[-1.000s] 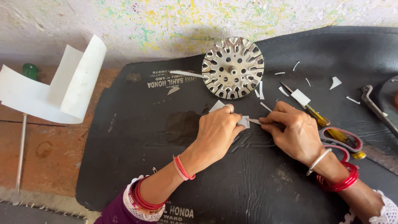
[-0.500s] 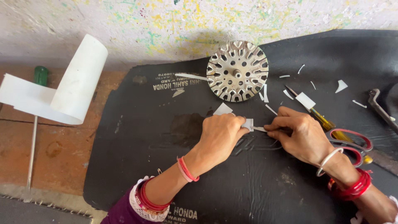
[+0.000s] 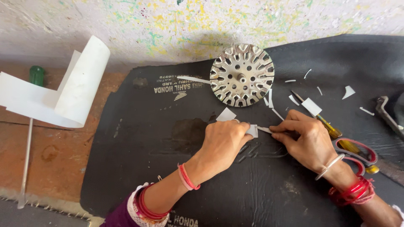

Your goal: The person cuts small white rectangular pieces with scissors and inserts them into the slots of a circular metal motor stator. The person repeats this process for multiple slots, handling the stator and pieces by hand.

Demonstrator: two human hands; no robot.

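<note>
My left hand [image 3: 222, 142] pinches a small white paper piece [image 3: 253, 130] against the black mat [image 3: 139, 138]. My right hand [image 3: 306, 138] grips the other end of that piece, a thin strip between thumb and fingers. Another white scrap [image 3: 226, 114] lies just above my left hand. A round slotted metal disc [image 3: 242, 75] lies on the mat just beyond both hands.
A curled white sheet [image 3: 63, 96] lies at the left over a green-handled screwdriver [image 3: 29, 134]. A yellow-handled screwdriver [image 3: 332, 130] and red-handled scissors [image 3: 357, 153] lie right of my right hand. Small paper scraps [image 3: 348, 91] are scattered there. A metal tool [image 3: 389, 115] is at the right edge.
The view has shifted slightly, so everything sits a little further right and lower in the frame. Both hands keep their hold on the small paper piece.
</note>
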